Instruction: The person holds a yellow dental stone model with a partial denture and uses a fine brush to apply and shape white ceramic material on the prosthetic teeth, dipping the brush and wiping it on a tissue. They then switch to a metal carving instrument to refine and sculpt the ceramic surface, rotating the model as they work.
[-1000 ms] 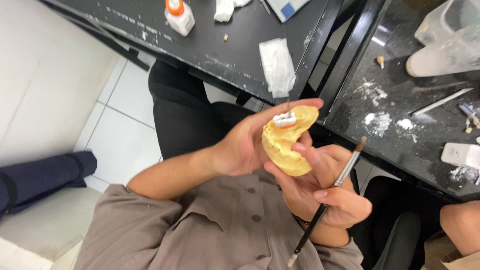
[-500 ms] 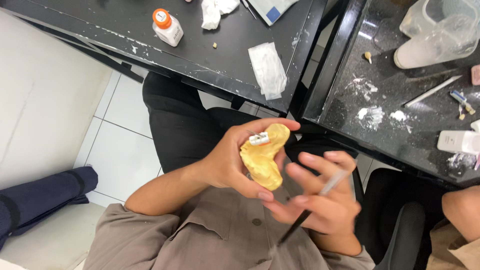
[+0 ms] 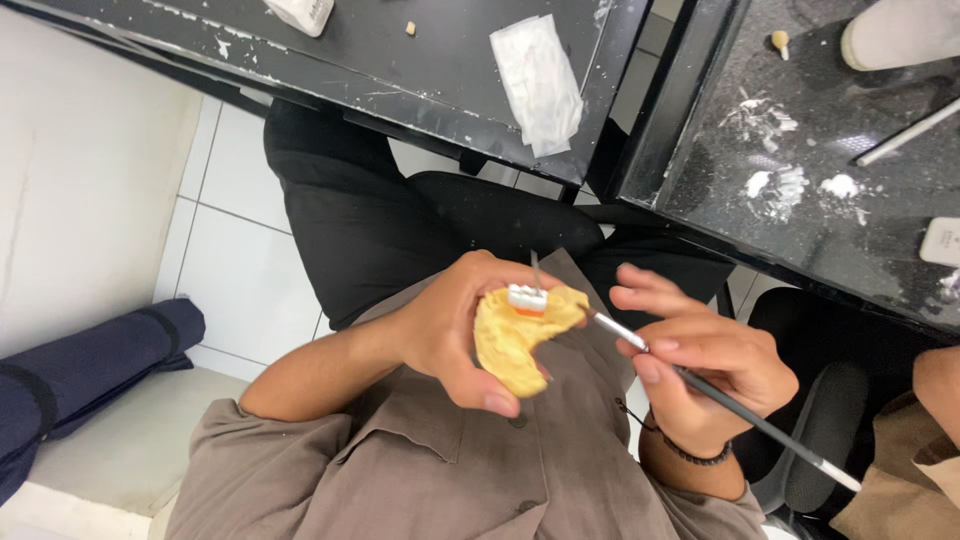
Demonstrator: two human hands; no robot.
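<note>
Gripping the yellow dental cast (image 3: 515, 340) over my lap, my left hand (image 3: 445, 335) is clamped around it, white teeth (image 3: 527, 298) on top. To its right, my right hand (image 3: 700, 365) pinches the thin brush (image 3: 740, 410), tip touching the cast's edge. Pressing too hard could, I judge, knock those teeth loose or tip the cast from my fingers.

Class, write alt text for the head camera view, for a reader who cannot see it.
A person's left hand holds a yellow dental cast with a small white tooth block on it, while the right hand points a thin brush at it. Above, a black workbench bears a folded white wipe.
</note>
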